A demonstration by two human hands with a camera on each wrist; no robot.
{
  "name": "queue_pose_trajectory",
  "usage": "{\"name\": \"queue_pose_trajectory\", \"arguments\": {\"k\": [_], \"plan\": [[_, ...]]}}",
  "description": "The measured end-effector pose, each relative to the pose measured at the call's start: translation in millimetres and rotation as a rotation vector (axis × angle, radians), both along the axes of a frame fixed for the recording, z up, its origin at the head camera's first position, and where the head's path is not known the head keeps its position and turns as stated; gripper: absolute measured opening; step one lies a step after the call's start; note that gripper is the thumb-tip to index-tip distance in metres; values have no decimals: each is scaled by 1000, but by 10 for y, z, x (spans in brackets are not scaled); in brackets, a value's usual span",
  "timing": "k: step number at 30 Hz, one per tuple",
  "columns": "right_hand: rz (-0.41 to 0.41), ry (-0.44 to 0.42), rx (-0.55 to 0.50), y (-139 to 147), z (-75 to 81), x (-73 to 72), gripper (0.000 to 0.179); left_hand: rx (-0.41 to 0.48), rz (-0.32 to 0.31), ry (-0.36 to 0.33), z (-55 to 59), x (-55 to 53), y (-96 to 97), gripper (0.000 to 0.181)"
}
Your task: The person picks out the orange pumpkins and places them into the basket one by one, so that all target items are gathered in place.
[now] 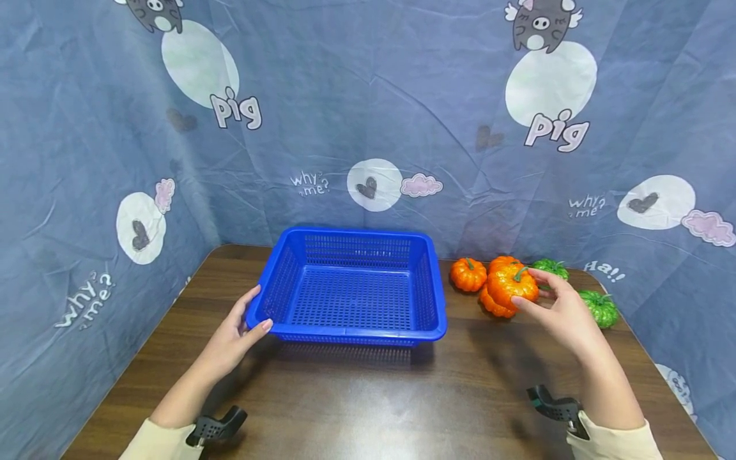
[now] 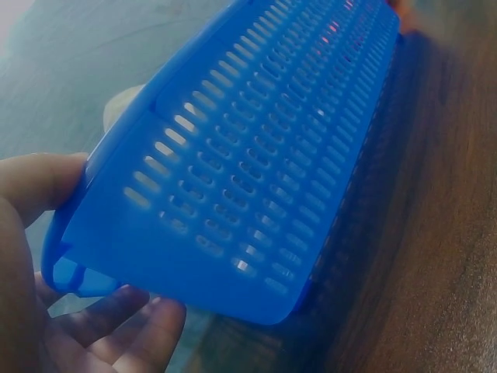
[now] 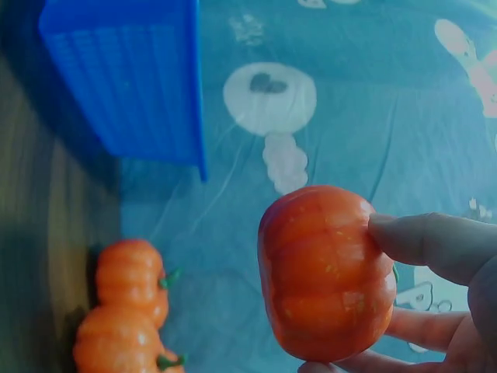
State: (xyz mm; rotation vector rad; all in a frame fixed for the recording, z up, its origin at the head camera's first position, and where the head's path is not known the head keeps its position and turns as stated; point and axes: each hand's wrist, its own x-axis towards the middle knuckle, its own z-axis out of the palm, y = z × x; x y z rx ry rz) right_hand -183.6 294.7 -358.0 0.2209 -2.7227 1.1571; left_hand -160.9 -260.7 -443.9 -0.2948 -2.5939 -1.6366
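Note:
My left hand [image 1: 230, 338] grips the near left corner of a blue plastic basket [image 1: 356, 332], thumb over the rim and fingers around the outside. Slotted side walls of the basket [image 2: 256, 155] show in the left wrist view. With its thumb and fingers, my right hand [image 1: 566, 316] holds an orange toy pumpkin [image 1: 510, 287] with a green stem. In the right wrist view this pumpkin [image 3: 326, 272] is raised clear of the table. Below and behind it in the head view, other orange pumpkins [image 1: 497, 306] are partly hidden.
One small orange pumpkin [image 1: 468, 275] sits right of the basket. Two green pumpkins, one farther back [image 1: 551, 267] and one nearer [image 1: 600, 309], lie at the right edge of the wooden table [image 1: 356, 396]. A blue printed cloth [image 1: 322, 128] hangs behind and at the sides.

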Motion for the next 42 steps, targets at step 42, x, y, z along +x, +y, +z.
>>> {"name": "queue_pose_trajectory", "arguments": {"k": [42], "plan": [[205,-23,-202,-1378,-79,-271,63,16,9,4,-12,4,28,73]]}}
